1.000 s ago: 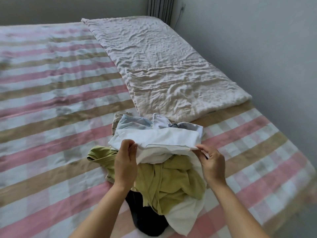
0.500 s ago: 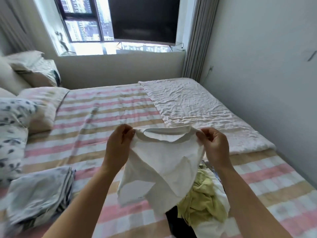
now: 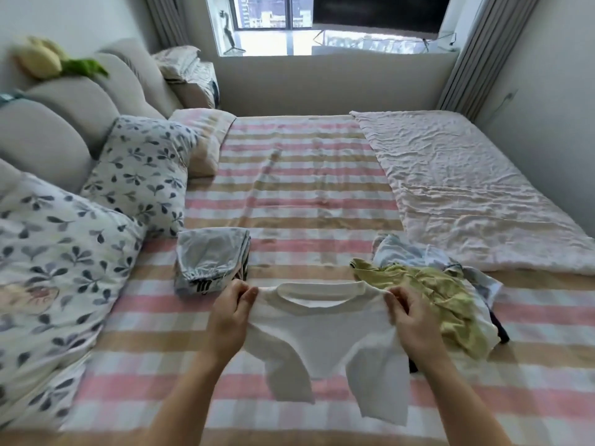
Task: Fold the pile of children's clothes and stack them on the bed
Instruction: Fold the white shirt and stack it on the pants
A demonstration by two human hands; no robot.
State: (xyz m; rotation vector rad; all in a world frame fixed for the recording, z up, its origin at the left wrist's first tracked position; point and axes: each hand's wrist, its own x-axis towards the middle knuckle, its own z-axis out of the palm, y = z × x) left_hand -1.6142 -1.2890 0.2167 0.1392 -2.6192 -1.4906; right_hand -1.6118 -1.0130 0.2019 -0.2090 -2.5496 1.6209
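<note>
I hold a small white shirt (image 3: 322, 329) up over the striped bed (image 3: 306, 201), collar away from me. My left hand (image 3: 230, 313) pinches its left shoulder and my right hand (image 3: 410, 320) pinches its right shoulder. The sleeves and hem hang down toward me. To the right lies the unfolded pile (image 3: 428, 284), with an olive-green garment on top and pale blue, white and dark pieces under it. A folded grey garment (image 3: 209, 262) sits to the left of the shirt.
Leaf-patterned pillows (image 3: 138, 169) and a padded headboard (image 3: 58, 123) line the left side. A crumpled pale pink quilt (image 3: 467, 188) covers the bed's right part, along the wall. A window sill (image 3: 322, 59) runs behind the bed.
The white shirt came off the pile and now hangs spread between both hands, shifted left of the pile. My view rose and turned left, bringing the pillows and folded garment into sight.
</note>
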